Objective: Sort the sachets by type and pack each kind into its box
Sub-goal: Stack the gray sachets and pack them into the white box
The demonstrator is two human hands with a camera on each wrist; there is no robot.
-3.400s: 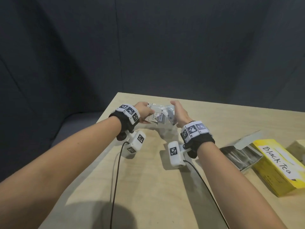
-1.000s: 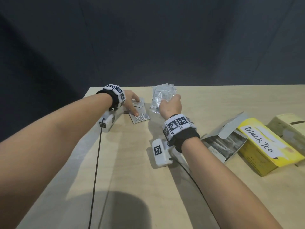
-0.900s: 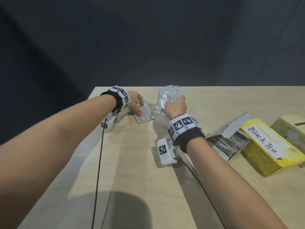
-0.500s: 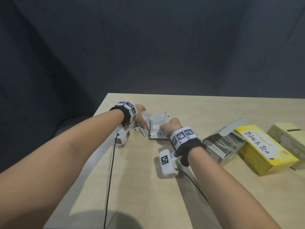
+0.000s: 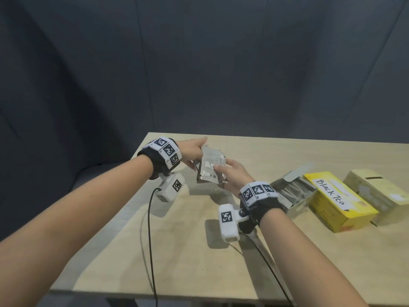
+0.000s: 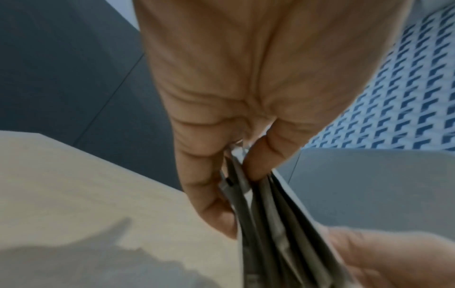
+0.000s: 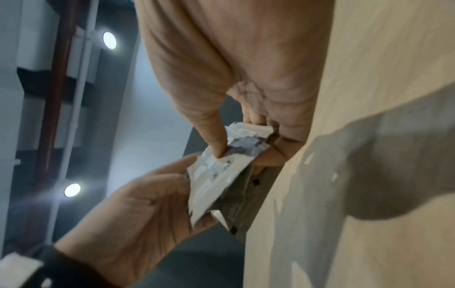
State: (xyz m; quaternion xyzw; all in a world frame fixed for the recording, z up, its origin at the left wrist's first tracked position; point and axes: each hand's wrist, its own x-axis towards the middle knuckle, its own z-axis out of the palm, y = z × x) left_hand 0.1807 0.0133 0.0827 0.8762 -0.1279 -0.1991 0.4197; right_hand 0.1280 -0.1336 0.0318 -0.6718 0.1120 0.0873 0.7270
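Head view: both hands lift the sachets (image 5: 211,166) above the bench (image 5: 188,251), left hand (image 5: 192,151) and right hand (image 5: 230,176) pinching opposite edges, the open box (image 5: 296,193) waiting well right. Left wrist: the stack fans apart; a loose one could slip. Right wrist: thumb clamps the top, corners askew, likely to snag the box mouth.

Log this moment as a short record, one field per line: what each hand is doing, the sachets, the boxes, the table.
left hand: grips the stack's left edge
right hand: holds the stack, thumb on top
stack of sachets: silver, held above the table between both hands
open box: flap up, silver sachets inside
yellow box: labelled Black Tea, closed
pale box: far right
table: light wood
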